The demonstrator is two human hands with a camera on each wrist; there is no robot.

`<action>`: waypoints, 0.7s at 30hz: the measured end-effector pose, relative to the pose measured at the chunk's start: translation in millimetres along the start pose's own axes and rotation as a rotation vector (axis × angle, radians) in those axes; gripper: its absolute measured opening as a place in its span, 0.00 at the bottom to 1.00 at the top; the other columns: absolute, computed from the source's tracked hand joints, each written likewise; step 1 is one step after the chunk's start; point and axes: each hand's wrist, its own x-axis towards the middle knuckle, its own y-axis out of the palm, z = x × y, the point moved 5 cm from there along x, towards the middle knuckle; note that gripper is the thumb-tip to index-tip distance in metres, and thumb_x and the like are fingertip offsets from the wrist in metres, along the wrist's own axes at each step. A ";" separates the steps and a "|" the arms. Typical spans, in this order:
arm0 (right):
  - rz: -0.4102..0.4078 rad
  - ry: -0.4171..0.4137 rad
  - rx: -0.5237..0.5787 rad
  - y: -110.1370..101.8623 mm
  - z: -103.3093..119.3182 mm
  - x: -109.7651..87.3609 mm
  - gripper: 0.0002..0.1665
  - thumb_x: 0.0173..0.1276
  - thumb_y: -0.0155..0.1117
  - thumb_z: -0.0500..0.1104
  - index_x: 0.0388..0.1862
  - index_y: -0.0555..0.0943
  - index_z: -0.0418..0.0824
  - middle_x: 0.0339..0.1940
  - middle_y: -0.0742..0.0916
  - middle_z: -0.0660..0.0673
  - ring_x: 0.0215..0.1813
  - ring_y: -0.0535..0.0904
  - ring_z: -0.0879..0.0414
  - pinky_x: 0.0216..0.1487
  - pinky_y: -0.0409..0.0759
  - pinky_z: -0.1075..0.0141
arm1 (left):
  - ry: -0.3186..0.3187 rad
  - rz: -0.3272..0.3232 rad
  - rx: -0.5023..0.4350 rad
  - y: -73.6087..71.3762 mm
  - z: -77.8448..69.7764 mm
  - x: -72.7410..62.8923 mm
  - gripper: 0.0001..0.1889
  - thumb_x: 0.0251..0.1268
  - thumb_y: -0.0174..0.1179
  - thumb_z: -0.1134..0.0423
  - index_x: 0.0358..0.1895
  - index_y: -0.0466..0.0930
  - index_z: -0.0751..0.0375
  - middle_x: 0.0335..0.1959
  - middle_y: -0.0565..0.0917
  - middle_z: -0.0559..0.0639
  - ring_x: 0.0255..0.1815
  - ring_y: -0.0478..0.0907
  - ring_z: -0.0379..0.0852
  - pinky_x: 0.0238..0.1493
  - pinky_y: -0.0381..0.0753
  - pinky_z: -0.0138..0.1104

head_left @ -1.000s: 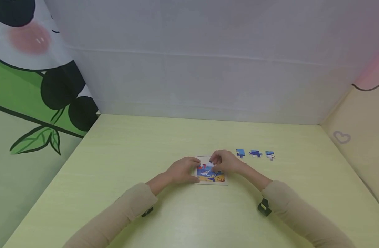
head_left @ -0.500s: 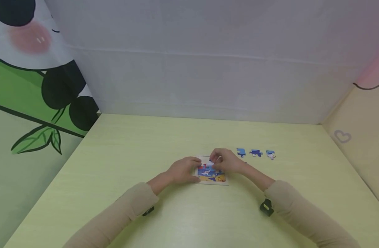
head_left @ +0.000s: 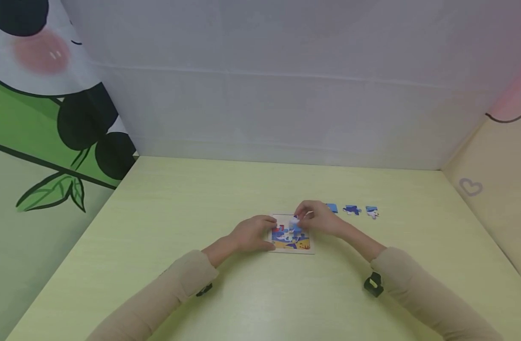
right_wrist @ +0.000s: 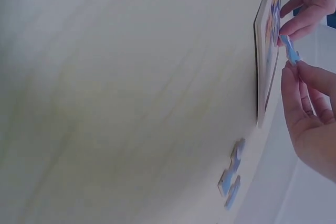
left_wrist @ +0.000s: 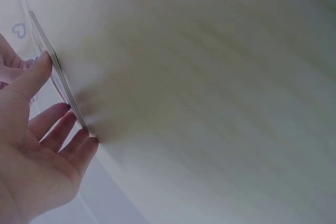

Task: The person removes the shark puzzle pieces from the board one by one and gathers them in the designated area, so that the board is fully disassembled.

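Observation:
A small jigsaw puzzle board [head_left: 292,252] with a sea picture lies on the table. My left hand [head_left: 253,233] grips its left side, thumb at the near corner and fingertips farther up along the edge. In the left wrist view, those fingers meet the thin side of the board [left_wrist: 62,74]. My right hand [head_left: 319,218] pinches a blue-and-white puzzle piece [right_wrist: 290,50] between thumb and fingertips. That piece is tilted up over the board's upper part, where pale backing shows. Other pieces fill the lower part of the picture.
To the right behind the board lie three loose puzzle pieces: a blue one [head_left: 332,207] partly hidden by my right hand, a dark blue one [head_left: 352,210] and a blue-and-white one [head_left: 372,211]. A pale wall cloth [head_left: 260,118] rises behind the table [head_left: 192,199].
My right hand has shifted a little to the right and up with the piece, which now shows more. It covers part of the nearest loose piece. The left hand has stayed put.

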 end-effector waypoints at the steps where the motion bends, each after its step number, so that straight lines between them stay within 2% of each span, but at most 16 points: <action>1: -0.003 -0.001 -0.001 -2.4 -1.1 -1.0 0.11 0.57 0.64 0.33 0.39 0.77 0.35 0.34 0.79 0.44 0.37 0.79 0.54 0.38 0.80 0.66 | -0.001 0.001 0.000 0.2 0.0 0.2 0.30 0.49 0.67 0.56 0.56 0.73 0.69 0.59 0.73 0.56 0.62 0.66 0.52 0.62 0.65 0.40; 12: -0.030 0.021 0.056 -34.5 -18.6 -20.5 0.12 0.57 0.63 0.32 0.41 0.76 0.31 0.34 0.79 0.41 0.35 0.81 0.53 0.36 0.82 0.61 | -0.021 0.007 0.001 1.2 0.8 -0.6 0.30 0.49 0.67 0.55 0.56 0.73 0.68 0.59 0.72 0.54 0.62 0.66 0.51 0.63 0.65 0.40; 21: -0.067 0.032 0.064 -64.5 -36.8 -42.4 0.14 0.56 0.64 0.32 0.41 0.75 0.29 0.34 0.79 0.40 0.33 0.80 0.56 0.36 0.82 0.64 | -0.030 0.006 0.000 2.2 3.3 -1.0 0.30 0.49 0.67 0.55 0.56 0.73 0.67 0.59 0.73 0.54 0.63 0.66 0.51 0.63 0.64 0.40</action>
